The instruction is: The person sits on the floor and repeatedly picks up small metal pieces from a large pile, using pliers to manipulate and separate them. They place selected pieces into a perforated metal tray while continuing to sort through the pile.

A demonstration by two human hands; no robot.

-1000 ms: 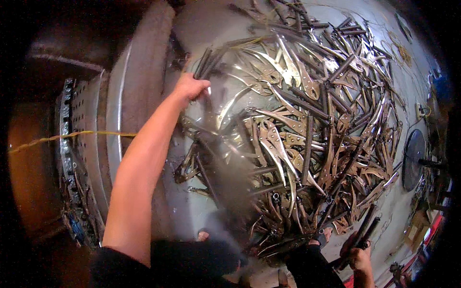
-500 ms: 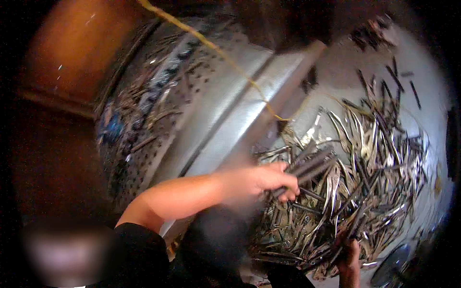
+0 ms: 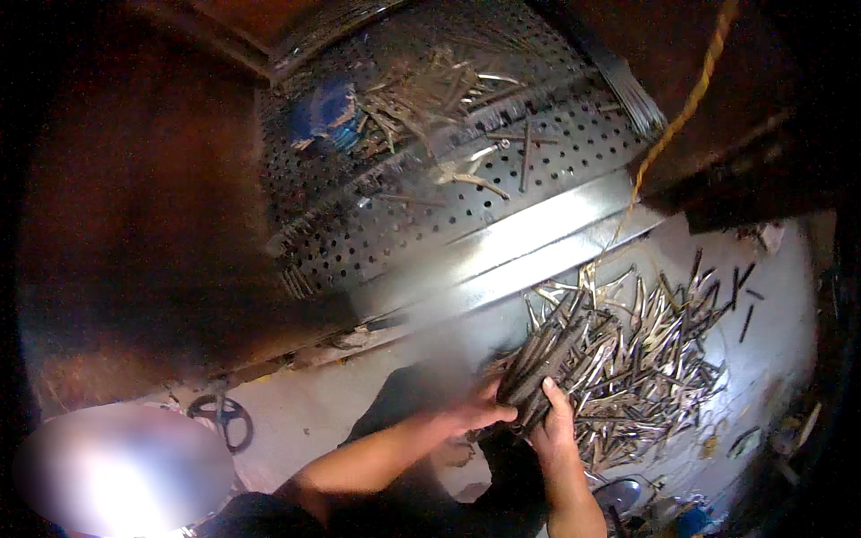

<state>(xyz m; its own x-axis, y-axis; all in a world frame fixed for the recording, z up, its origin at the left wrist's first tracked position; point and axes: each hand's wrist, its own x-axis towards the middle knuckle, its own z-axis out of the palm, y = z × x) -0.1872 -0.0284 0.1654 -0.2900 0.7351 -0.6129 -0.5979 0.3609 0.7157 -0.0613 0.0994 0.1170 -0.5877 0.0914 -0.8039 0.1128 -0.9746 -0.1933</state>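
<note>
My left hand (image 3: 486,409) and my right hand (image 3: 555,418) are closed on either side of one bundle of dark metal bars (image 3: 545,360), in front of my knees. The bars are long and narrow and lie roughly side by side, tilted up toward the far right. The right thumb lies along their near side; the left fingers are partly hidden beneath them. Just beyond and to the right, a heap of loose metal pieces (image 3: 659,359) spreads over the pale floor (image 3: 780,296), with dark straight bars mixed among curved, shiny, handle-like pieces.
Ahead stands a perforated metal drum (image 3: 574,152) with a bright metal lip (image 3: 547,224). A blue piece (image 3: 325,112) and scattered metal pieces (image 3: 471,175) lie inside. A yellow rope (image 3: 686,112) hangs at the right. A black spoked wheel (image 3: 221,423) is at the left.
My left hand has come back toward me with bars. My right hand has risen from the heap's near edge, and both hands now meet on one bundle. The view has turned toward the drum.
</note>
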